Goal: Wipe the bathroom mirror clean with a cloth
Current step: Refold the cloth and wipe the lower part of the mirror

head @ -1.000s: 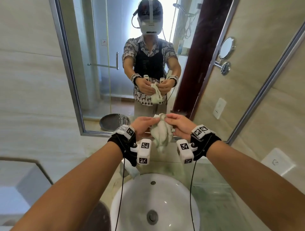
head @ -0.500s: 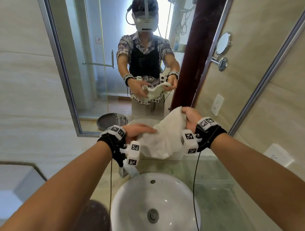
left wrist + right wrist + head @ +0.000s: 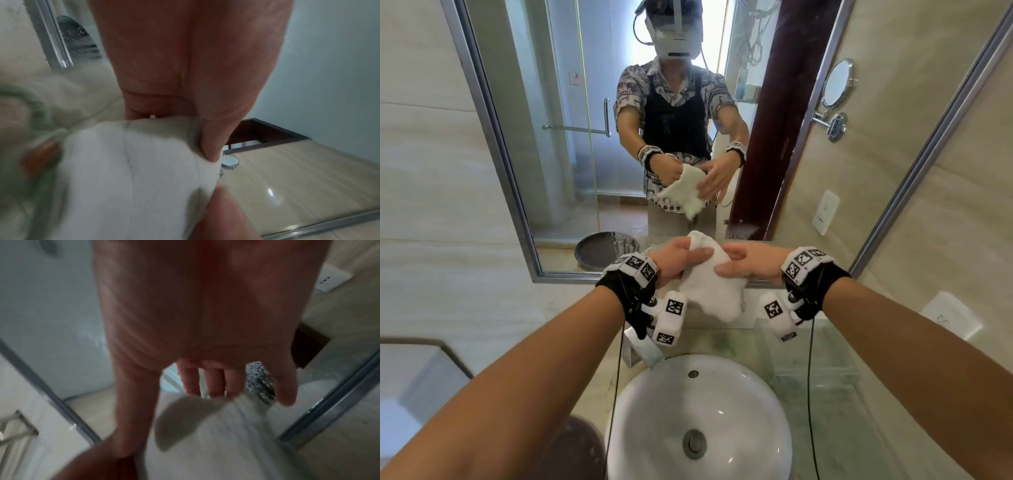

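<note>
The white cloth (image 3: 709, 291) hangs bunched between my two hands, in front of the mirror's lower edge and above the basin. My left hand (image 3: 681, 260) grips its upper left part, thumb laid over the top. In the left wrist view the thumb (image 3: 209, 146) presses into the cloth (image 3: 144, 170). My right hand (image 3: 736, 265) lies against the cloth's right side with straight fingers. The right wrist view shows those fingers (image 3: 205, 382) extended above the cloth (image 3: 205, 434). The framed mirror (image 3: 551, 154) fills the wall ahead and reflects me holding the cloth.
A white round basin (image 3: 654, 428) sits below my hands on a glass counter (image 3: 825, 377), with a faucet (image 3: 637, 346) at its back left. A wall socket (image 3: 948, 315) is on the right wall. A dark bin (image 3: 571, 455) stands at the lower left.
Half a second ago the cloth was stretched wide, with my right hand raised and gripping a corner. Now it is gathered into a bunch; the right hand has dropped and lies flat against it.
</note>
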Demonstrator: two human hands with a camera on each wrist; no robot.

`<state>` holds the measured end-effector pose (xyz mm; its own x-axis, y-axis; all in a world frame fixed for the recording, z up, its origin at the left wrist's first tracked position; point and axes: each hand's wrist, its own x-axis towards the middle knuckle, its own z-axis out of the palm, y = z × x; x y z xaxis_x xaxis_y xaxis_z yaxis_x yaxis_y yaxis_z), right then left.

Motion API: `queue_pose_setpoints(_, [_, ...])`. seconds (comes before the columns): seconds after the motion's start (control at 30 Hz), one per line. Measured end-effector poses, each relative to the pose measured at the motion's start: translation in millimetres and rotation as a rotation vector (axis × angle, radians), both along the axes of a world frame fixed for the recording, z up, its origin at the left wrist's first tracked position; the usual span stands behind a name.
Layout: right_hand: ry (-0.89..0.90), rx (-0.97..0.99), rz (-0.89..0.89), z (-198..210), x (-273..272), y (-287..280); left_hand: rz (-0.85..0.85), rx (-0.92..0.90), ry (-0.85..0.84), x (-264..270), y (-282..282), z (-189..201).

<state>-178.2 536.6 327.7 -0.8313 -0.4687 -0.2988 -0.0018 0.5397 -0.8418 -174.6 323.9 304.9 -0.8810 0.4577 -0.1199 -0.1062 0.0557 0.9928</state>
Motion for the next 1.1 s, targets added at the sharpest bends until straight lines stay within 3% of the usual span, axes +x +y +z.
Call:
queue_pose_setpoints(0.1, [0.088,0.003,-0.006,-7.7,1.0,3.2,0.025,-0.086,0.047,-4.4,-1.1,10.7])
queue_pose_setpoints(0.23, [0.207,0.067,-0.021,-9.2,-1.5,3.1,0.168,-0.428,0.192,-16.4,-4.7,17.1])
queue_pose_setpoints(0.3, [0.207,0.045,-0.011,-8.4,-1.2,3.2,0.225,-0.496,0.290,-23.5,-6.8,13.5])
queue_pose_setpoints(0.37, [0.183,-0.062,-0.013,-5.1,0.1,5.4,0.121,-0.411,0.294,-23.5,-7.3,8.4])
queue_pose_setpoints(0.43, [0.136,-0.225,-0.069,-3.0,-1.4,10.1,-0.011,-0.214,0.162,-25.0,-5.3,-2.8])
queue_pose_setpoints(0.53, [0.197,-0.332,-0.181,2.3,-1.7,15.3,0.013,-0.024,-0.020,-25.4,0.4,-17.2])
queue_pose_setpoints(0.67, [0.483,-0.133,-0.385,2.1,-5.4,23.4,-0.004,0.026,-0.162,-14.2,17.1,-20.9])
queue_pose_setpoints(0.8, [0.713,0.136,-0.498,-4.0,-5.2,27.3,0.096,0.031,-0.243,-7.3,39.3,-16.8])
queue_pose_setpoints(0.87, [0.813,0.305,-0.479,-7.8,-1.7,29.8,0.149,0.084,-0.315,-7.3,50.7,-13.9])
queue_pose_setpoints(0.97, [0.888,0.310,-0.360,-20.2,2.1,34.2,0.178,0.244,-0.434,-10.8,64.9,-4.7])
queue_pose_setpoints(1.1, [0.681,0.188,-0.158,-39.5,1.4,44.5,0.041,0.360,-0.461,-20.0,74.9,5.6])
